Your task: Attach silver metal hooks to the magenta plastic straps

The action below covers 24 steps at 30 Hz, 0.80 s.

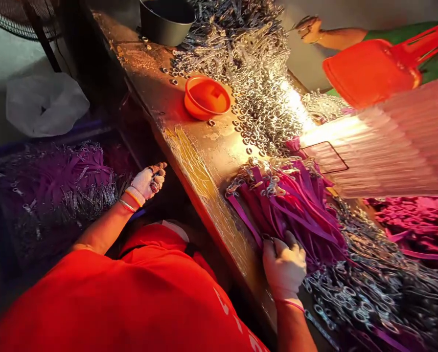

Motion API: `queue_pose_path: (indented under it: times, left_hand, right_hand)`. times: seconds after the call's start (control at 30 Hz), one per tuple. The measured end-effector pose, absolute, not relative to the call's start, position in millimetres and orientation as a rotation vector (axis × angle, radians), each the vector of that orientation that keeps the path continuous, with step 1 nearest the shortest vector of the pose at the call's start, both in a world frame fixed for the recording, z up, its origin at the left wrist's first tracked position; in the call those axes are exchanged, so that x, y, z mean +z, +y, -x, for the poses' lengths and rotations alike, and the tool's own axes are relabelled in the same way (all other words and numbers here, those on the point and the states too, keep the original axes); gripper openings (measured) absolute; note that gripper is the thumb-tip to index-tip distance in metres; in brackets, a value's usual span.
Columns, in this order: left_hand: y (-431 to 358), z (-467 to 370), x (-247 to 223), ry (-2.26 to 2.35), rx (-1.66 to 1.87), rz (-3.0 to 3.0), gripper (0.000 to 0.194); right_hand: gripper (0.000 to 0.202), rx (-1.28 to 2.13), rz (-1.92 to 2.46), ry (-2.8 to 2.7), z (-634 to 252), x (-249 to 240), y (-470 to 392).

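My left hand (148, 183), in a white fingerless glove, hangs off the table's left edge with its fingers curled; what they hold, if anything, is too small to tell. My right hand (285, 261), gloved too, is at the near end of a pile of purple straps (295, 210) with metal clasps. Its thumb and fingers pinch a small metal ring or clasp at a strap's end. Loose metal rings and hooks (266, 107) are heaped further up the wooden table (219, 205).
An orange bowl (207, 99) and a black pot (167, 22) stand on the table. More purple straps (64, 181) fill a crate at left. A red dustpan (373, 71), pale bristles and another person's hand (309, 30) are at right.
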<state>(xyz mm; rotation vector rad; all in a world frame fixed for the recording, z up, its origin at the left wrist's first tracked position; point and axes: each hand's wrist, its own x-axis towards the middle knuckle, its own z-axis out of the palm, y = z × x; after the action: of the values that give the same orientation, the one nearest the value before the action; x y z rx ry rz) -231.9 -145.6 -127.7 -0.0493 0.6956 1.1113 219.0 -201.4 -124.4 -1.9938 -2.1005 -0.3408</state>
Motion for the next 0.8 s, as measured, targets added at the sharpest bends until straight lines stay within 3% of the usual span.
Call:
queue_pose_path:
  times: [0.17,0.37,0.5,0.63,0.8]
  left_hand:
    - [-150,231,-135,0.693,1.097,0.046,0.004]
    - [-153,216,-102,0.672,1.038,-0.147,0.010]
    - [-151,176,-74,0.846,0.954,-0.626,0.021]
    - [-155,111,-45,0.823,0.627,-1.112,0.031]
    - [-145,28,-32,0.635,0.359,-1.877,0.021]
  right_hand:
    - [0.034,-0.352,1.896,-2.116,-216,-124,-202]
    - [0.029,-0.297,1.703,-2.267,-191,-109,-225]
    - [0.025,-0.204,1.751,-2.173,-182,-108,-244]
    - [0.024,-0.276,1.776,-1.991,-190,-113,-260]
    - [0.031,-0.250,1.919,-1.794,-205,-118,-264]
